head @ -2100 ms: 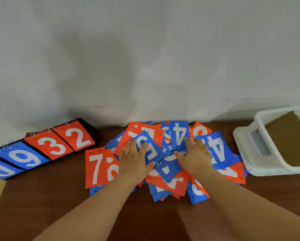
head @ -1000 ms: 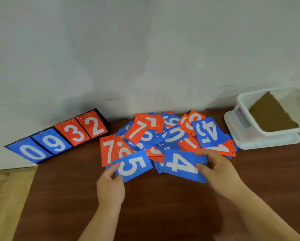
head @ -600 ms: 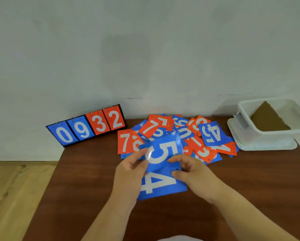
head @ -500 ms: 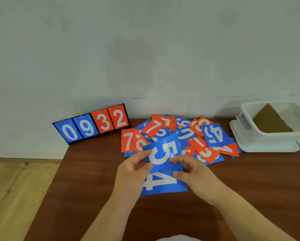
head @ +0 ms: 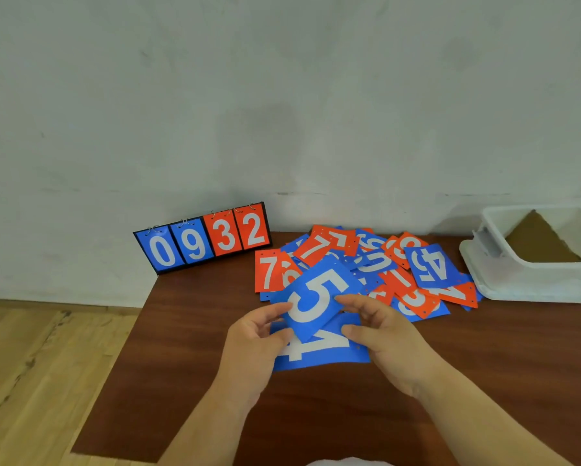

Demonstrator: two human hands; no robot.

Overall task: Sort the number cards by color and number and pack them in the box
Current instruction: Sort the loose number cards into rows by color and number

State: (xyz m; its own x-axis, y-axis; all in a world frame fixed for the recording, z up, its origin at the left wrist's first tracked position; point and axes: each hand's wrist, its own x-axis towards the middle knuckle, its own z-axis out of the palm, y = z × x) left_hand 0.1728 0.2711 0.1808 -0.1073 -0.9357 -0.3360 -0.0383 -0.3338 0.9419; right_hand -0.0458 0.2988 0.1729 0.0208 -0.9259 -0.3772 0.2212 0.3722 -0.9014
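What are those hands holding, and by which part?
Two blue number cards, the 5 card lying over the 4 card. The left hand pinches their left edges, the right hand their right edges.

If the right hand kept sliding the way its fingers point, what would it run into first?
The right hand points left, fingertips already on the blue 5 card; past it, probably the left hand, though depth is unclear.
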